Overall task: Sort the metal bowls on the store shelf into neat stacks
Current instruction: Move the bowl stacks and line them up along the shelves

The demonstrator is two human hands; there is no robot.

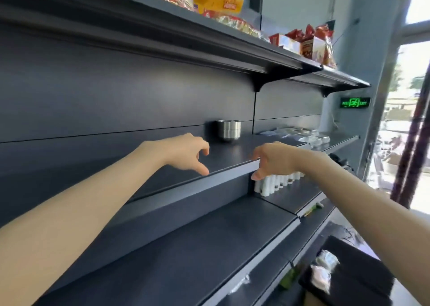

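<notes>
Fingers point(205, 151) near smooth, round steel bowls point(228, 130)

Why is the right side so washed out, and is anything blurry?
Head view: daylight through the doorway overexposes the right edge; the wide lens bows the shelves; the pale items at lower right are blurred; the stacked metal bowls look fairly sharp.

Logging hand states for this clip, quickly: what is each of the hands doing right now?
Left hand: open, fingers loosely curled, holding nothing.
Right hand: open, loosely curled at the shelf edge, holding nothing.
</notes>
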